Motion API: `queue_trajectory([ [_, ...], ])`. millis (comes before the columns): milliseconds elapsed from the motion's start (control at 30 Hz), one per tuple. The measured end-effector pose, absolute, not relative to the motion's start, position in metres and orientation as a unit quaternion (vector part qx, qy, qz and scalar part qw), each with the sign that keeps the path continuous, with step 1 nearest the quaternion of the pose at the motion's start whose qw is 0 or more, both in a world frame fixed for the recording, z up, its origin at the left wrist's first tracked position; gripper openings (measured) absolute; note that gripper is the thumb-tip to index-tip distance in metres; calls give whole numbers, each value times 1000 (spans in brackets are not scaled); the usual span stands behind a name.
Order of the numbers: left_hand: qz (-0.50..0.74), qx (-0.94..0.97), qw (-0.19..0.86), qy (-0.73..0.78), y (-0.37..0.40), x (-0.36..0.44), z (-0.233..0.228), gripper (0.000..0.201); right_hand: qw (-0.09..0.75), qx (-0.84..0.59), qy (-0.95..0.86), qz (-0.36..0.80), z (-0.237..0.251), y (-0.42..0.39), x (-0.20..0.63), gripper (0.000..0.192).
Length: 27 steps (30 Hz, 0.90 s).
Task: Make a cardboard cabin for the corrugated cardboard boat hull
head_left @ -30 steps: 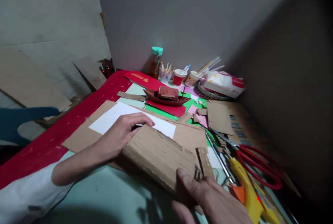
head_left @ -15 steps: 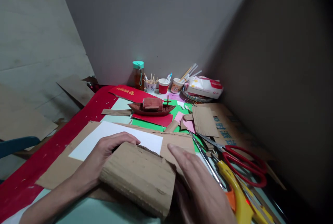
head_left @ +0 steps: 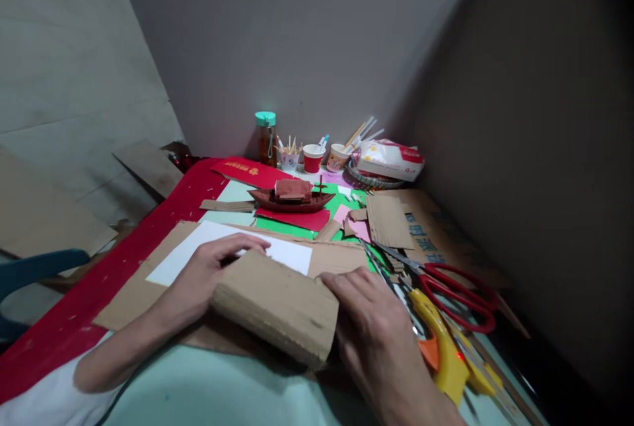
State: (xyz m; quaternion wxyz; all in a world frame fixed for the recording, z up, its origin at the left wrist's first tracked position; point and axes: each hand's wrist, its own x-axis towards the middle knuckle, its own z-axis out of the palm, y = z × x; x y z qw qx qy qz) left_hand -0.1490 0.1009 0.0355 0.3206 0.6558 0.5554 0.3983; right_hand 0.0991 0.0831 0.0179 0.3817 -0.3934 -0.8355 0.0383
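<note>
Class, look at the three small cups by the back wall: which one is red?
The middle cup, solid red with a white rim; the cups either side of it are pale and patterned.

At lower centre of the frame a cardboard block (head_left: 277, 304) lies on a flat cardboard sheet (head_left: 148, 281), overlapping a paper sheet (head_left: 198, 251). Above it, mid-frame, sits a model boat (head_left: 292, 196), with cups (head_left: 312, 158) and a bottle (head_left: 266, 137) behind. Scissors (head_left: 446, 287) and what may be a glue gun (head_left: 440, 347) lie at lower right
</note>
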Motion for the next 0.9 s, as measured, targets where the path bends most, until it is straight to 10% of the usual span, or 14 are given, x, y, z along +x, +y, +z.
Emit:
queue_trajectory([
  [167, 445, 553, 237, 663, 72, -164, 50, 22, 357, -415, -834, 70, 22, 82, 102, 35],
  [400, 470, 481, 410, 616, 32, -150, 36, 37, 354, -437, -816, 133, 26, 85, 105, 33],
  [900, 428, 505, 417, 623, 49, -151, 15, 12, 359, -438, -782, 260, 32, 85, 104, 28],
])
